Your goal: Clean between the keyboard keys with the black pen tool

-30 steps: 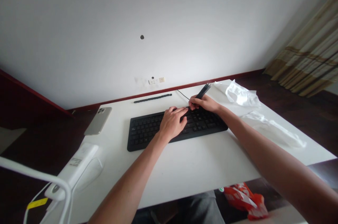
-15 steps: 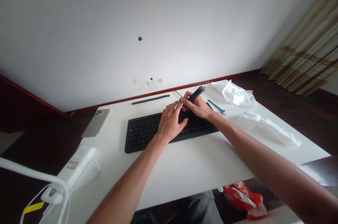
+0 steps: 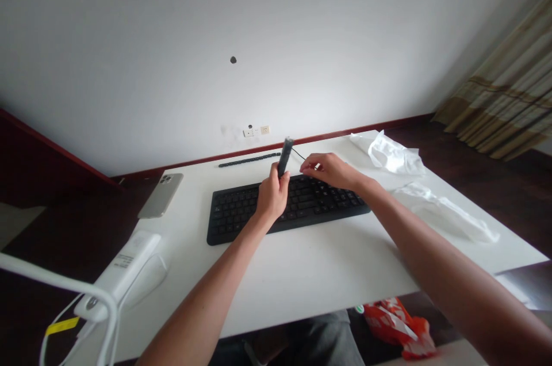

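A black computer keyboard [image 3: 302,205] lies at a slight slant on the white table [image 3: 293,274]. Over its middle, my left hand [image 3: 272,196] is closed round a black brush-like stick [image 3: 285,157], which stands nearly upright with its rough-looking end on top. My right hand [image 3: 330,170] hovers at the keyboard's back edge, right of centre, thumb and fingers bent together; whatever they hold, if anything, is too small to tell. Behind the keyboard lies a row of small black pieces like keycaps [image 3: 248,160]. A thin black cable [image 3: 298,153] runs near my right fingertips.
At the left are a phone [image 3: 161,196] and a white power strip [image 3: 123,268] with a white curved tube [image 3: 56,282] before it. Crumpled white plastic wrappers [image 3: 394,154] lie at the right. A red bag [image 3: 401,326] is below the front edge.
The black brush-like stick has passed from my right hand to my left, which has risen off the keys. My right hand has shifted slightly right. The blue tool no longer shows beside it.
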Motion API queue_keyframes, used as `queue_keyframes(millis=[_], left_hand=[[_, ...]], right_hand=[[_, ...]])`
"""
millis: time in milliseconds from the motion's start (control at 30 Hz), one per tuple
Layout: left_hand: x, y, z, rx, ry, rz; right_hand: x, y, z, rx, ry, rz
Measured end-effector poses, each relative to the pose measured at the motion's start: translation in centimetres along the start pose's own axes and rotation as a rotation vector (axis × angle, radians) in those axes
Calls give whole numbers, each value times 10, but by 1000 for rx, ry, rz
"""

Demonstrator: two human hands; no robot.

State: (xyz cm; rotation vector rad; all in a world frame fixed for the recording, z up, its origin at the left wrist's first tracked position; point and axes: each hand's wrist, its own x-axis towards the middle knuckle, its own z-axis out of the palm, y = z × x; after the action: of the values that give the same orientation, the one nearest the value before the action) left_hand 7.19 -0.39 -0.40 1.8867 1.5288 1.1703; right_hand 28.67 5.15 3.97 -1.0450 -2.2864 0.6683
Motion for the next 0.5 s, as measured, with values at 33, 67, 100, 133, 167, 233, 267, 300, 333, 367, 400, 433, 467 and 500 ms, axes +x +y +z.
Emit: queue_keyframes(millis=[33, 67, 100, 133, 167, 233, 267, 300, 333, 367, 400, 433, 467, 500], left_hand=[[1, 0, -1, -38, 38, -38], [1, -1, -2, -75, 58, -58], [2, -1, -2, -103, 66, -67], [2, -2, -2, -117, 62, -72], [2, -2, -3, -119, 52, -75], [1, -3, -2, -108, 33, -79], [0, -3, -2, -104, 29, -79], [0, -3, -2, -103, 27, -78], [0, -3, -1, -104, 28, -76], [0, -3, -1, -106, 28, -71], [0, -3, -1, -107, 28, -67], [0, -3, -1, -108, 27, -63], [0, -3, -1, -110, 26, -61], [0, -3, -1, -113, 25, -61]], right_hand=[[0, 7, -1, -5, 34, 30], [1, 12, -2, -4, 37, 51], [1, 17, -1, 2, 17, 63], [1, 20, 0, 8, -15, 67], [1, 22, 2, 13, -48, 64], [2, 23, 6, 8, -91, 50], [3, 22, 8, -4, -102, 35], [3, 20, 9, -20, -112, 11], [4, 18, 11, -38, -123, -20], [4, 15, 12, -58, -135, -58], [5, 13, 13, -81, -143, -97], [5, 11, 14, -107, -148, -128], [5, 10, 15, -134, -151, -149], [5, 8, 16, -162, -155, -160]])
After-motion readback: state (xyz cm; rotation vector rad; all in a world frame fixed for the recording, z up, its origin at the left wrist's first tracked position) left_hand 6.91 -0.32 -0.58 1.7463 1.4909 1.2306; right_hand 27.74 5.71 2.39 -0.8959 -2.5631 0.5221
